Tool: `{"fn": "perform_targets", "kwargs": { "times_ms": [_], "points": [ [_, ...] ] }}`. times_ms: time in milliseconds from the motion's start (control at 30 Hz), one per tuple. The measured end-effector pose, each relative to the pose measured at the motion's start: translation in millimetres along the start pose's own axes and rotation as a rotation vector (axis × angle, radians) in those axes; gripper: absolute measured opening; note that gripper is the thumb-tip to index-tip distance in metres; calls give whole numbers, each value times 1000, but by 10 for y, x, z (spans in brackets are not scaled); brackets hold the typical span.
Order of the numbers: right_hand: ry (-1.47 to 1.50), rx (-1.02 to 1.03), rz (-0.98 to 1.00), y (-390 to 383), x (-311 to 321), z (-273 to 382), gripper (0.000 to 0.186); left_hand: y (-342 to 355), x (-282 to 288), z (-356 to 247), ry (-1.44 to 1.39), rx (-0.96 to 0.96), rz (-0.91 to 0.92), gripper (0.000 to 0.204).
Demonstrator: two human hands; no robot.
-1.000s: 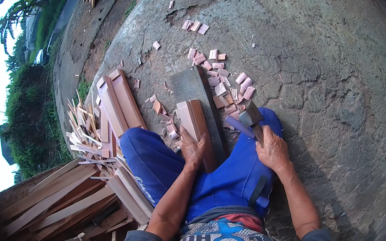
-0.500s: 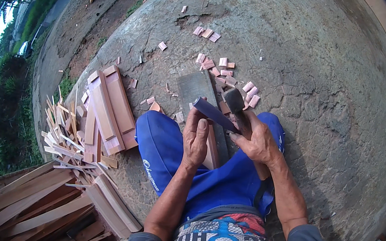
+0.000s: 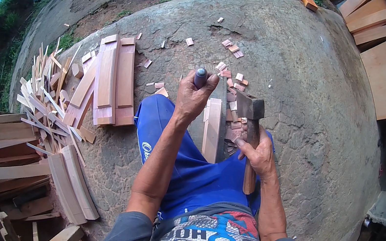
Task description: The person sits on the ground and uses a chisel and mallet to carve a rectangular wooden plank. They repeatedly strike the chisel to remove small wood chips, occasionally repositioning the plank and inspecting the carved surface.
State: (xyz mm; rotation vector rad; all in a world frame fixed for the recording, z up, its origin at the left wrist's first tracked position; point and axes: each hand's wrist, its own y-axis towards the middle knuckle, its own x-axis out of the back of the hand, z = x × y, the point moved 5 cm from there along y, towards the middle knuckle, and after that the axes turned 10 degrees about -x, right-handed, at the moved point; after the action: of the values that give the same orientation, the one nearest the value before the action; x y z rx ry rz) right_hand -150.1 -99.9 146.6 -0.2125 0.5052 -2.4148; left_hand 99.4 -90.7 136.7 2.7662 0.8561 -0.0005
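I see the left hand (image 3: pixel 192 99) closed round a rod-shaped tool (image 3: pixel 200 78), the right hand (image 3: pixel 261 155) wrapped about a hammer (image 3: pixel 250 107). Between them, the wooden block (image 3: pixel 212 130) lies toward the dark board (image 3: pixel 222 142)'s near edge.

Head-worn wide fisheye, from above, facing down, close over the lap (image 3: pixel 196 187)

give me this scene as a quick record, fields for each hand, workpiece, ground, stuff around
left hand: gripping a purple-handled tool, far end hidden
right hand: holding a hammer, dark head up
workpiece: pale wood piece on a dark slab
ground: rough, grey, cracked surface
right of slab: small wood chips
person's left: shaped wood pieces, thin offcuts
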Motion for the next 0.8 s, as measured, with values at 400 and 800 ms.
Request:
{"fn": "perform_targets", "kwargs": {
  "times_ms": [400, 800],
  "points": [
    [33, -128, -60, -344, -125, -161, 49, -79, -86, 446, -24, 45, 133, 47],
    [-310, 48, -6, -132, -184, 92, 61, -155, -250, 405, 62, -44, 173, 41]
  ]
}}
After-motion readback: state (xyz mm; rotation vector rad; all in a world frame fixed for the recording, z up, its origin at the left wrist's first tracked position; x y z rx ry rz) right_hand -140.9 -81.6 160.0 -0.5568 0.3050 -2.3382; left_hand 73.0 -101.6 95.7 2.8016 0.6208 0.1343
